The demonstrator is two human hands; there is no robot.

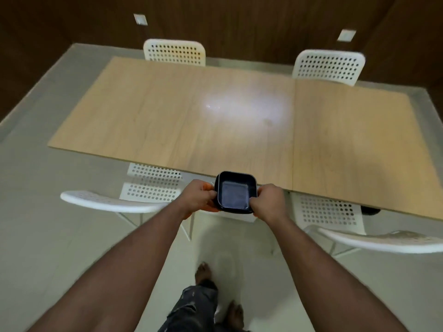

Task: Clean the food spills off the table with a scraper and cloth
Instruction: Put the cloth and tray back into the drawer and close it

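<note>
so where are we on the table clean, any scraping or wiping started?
Nothing looks done yet. Both hands, left hand and right hand, hold a black square container at the near edge of the wooden table. No scraper or cloth in view; no spills discernible under the glare. All scraping and wiping remains.

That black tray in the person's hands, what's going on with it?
A person stands at the near edge of a long wooden table, holding a black square container with both hands: the left hand grips its left side and the right hand its right. The container looks empty. White perforated chairs stand around the table. No scraper, cloth or obvious spill shows, only a bright glare on the tabletop.
</note>
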